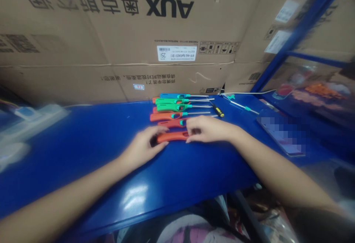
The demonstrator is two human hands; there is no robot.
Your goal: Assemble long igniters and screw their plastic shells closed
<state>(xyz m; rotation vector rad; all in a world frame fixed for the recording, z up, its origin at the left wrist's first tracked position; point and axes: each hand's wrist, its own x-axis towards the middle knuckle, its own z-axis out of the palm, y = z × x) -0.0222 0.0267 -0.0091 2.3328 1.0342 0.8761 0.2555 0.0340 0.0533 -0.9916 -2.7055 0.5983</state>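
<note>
An orange-red long-nosed lighter lies crosswise between my hands at the near side of a row of similar lighters. My left hand pinches its handle end between thumb and fingers. At its other end, my right hand grips the trigger part, covering the nozzle side. Just beyond are another red lighter, an orange lighter, green lighters and a blue lighter, their metal rods pointing right. Near those rods lies a small black and yellow screwdriver.
The blue tabletop meets an upright cardboard box at the back. A loose metal rod with turquoise parts lies at right, near a phone-like flat object, partly blurred out. A white power strip is at left; a blue post slants up at right.
</note>
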